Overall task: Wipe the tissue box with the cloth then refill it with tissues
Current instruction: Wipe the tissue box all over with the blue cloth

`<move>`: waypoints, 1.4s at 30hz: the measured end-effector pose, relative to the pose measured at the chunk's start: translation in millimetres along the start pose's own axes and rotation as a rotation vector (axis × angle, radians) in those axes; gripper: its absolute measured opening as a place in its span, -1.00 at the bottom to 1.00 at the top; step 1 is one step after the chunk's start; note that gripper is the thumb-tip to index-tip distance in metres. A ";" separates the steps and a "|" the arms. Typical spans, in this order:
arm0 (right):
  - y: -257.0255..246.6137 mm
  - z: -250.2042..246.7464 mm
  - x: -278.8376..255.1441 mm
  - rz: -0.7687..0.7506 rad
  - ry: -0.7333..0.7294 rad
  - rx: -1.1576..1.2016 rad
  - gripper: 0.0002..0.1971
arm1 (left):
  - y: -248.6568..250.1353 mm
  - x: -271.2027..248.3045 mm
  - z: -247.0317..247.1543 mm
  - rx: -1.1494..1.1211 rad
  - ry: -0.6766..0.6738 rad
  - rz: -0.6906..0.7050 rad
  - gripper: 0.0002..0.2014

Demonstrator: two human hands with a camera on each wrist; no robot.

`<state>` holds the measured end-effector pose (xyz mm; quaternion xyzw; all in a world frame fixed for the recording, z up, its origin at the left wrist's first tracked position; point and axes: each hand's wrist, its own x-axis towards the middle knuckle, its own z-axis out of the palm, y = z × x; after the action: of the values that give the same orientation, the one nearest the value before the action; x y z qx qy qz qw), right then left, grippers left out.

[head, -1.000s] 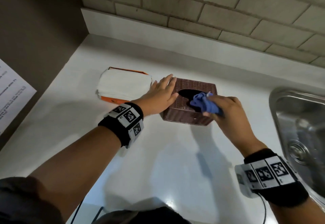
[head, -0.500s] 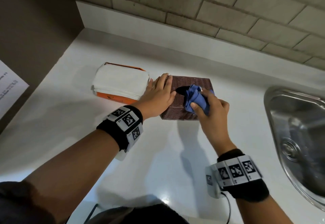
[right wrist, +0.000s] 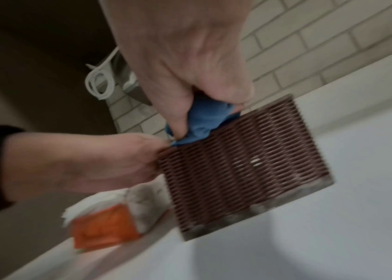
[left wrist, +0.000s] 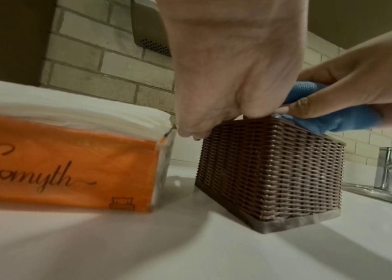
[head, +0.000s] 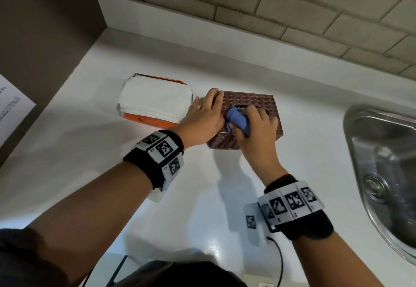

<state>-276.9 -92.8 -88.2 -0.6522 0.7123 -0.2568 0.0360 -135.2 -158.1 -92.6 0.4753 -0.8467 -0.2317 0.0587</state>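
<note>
A brown woven tissue box (head: pixel 247 100) (left wrist: pixel 269 170) (right wrist: pixel 250 161) stands on the white counter (head: pixel 101 174). My left hand (head: pixel 207 115) (left wrist: pixel 226 75) presses against its left end with fairly straight fingers and the thumb by the top edge. My right hand (head: pixel 258 129) (right wrist: pixel 178 47) grips a bunched blue cloth (head: pixel 238 120) (left wrist: pixel 343 121) (right wrist: pixel 204 117) and holds it on the near-left part of the box top, close to my left thumb. It hides most of the dark opening. An orange pack of white tissues (head: pixel 155 102) (left wrist: pixel 58 161) (right wrist: pixel 104 227) lies just left of the box.
A steel sink (head: pixel 382 163) with a tap (left wrist: pixel 386 166) is set in the counter at the right. A brick wall (head: pixel 270 5) runs behind; a dark panel (head: pixel 45 28) closes the left side. A printed sheet (head: pixel 11 111) hangs at far left.
My right hand has slid the cloth leftward across the box top, from its right part to beside my left hand. The left hand has stayed on the box's left end.
</note>
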 end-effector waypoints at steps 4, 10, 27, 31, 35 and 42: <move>29.5 -25.8 2.1 0.068 0.062 -0.006 -0.79 | 3.4 -0.6 -0.9 -0.032 0.040 0.001 -0.43; 6.0 -0.7 -2.6 -0.026 -0.008 -0.005 -0.73 | 2.0 -0.1 -1.6 -0.035 0.003 0.005 -0.41; 0.1 0.4 -10.3 0.085 0.019 -0.056 -0.70 | 1.7 -0.7 -0.8 -0.046 0.041 0.009 -0.44; 12.8 -10.5 -6.7 0.023 -0.050 -0.037 -0.66 | -1.4 2.3 2.9 -0.070 0.018 0.022 -0.43; 23.0 -27.2 -0.5 0.129 -0.080 -0.006 -0.66 | 0.6 0.1 1.2 -0.075 0.021 0.020 -0.44; 6.1 -42.6 11.9 0.172 -0.325 0.092 -0.59 | -2.1 1.9 2.3 -0.081 -0.007 0.027 -0.43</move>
<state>-300.6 -90.4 -50.4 -0.6196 0.7378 -0.1761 0.2021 -135.3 -159.8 -95.8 0.4605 -0.8431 -0.2665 0.0779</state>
